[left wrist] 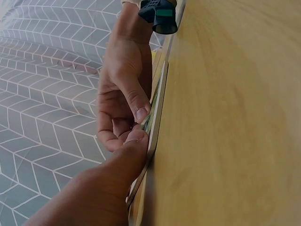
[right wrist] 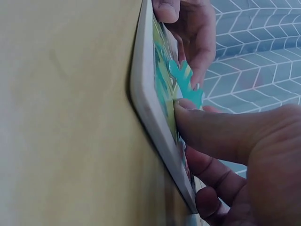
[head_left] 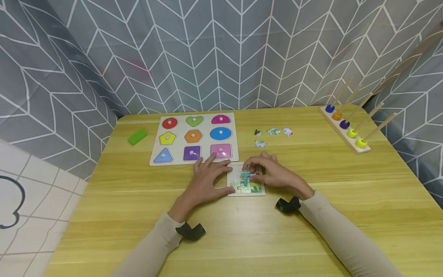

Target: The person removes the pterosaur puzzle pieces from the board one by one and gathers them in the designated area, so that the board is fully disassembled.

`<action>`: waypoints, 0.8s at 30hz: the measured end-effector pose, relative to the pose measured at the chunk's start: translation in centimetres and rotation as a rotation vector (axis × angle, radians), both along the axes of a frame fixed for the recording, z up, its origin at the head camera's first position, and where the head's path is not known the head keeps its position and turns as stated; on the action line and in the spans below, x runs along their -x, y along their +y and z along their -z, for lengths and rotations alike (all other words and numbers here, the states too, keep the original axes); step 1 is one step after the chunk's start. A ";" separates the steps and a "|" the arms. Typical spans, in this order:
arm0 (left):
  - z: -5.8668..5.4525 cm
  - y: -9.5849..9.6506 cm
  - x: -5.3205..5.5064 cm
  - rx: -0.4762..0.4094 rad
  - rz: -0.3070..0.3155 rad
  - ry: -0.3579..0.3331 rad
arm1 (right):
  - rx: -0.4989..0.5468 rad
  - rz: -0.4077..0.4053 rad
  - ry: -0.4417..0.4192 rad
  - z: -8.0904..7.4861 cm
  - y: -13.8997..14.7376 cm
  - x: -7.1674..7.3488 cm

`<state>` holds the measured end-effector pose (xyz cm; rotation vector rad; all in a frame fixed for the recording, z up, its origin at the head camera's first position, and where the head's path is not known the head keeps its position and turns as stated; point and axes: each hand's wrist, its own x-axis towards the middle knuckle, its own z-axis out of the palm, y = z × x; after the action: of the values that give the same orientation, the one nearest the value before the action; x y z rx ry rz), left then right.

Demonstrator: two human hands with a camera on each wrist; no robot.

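Observation:
A small puzzle board [head_left: 254,194] lies in front of me with a row of green pieces fitted along its near side. My right hand [head_left: 275,173] pinches a teal jigsaw piece [head_left: 245,177] over the board; in the right wrist view the teal piece [right wrist: 187,84] stands tilted above the fitted pieces. My left hand [head_left: 207,179] is spread at the board's left side, its thumb on the near left corner and its fingers reaching toward the shape board [head_left: 176,158]. The left wrist view shows both thumbs close together at the puzzle board's edge [left wrist: 160,94].
Several loose jigsaw pieces [head_left: 273,131] lie beyond the puzzle board. The shape board holds knobbed coloured shapes at back left, with a green block [head_left: 137,137] beside it. A peg stand [head_left: 346,132] with coloured beads stands at back right. A patterned curtain [head_left: 221,57] hangs behind the table.

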<state>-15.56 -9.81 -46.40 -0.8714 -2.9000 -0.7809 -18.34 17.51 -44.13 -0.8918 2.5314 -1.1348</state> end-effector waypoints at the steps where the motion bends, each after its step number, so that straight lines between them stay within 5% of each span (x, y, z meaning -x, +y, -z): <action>1: 0.0 0.0 0.0 0.000 -0.001 0.000 | 0.004 0.002 -0.006 0.0 0.0 0.0; 24: 0.0 0.0 0.0 0.003 0.006 0.010 | 0.056 0.001 0.044 0.4 0.0 0.1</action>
<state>-15.58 -9.84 -46.45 -0.8825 -2.8916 -0.7702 -18.39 17.47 -44.50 -0.9389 2.5463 -1.2051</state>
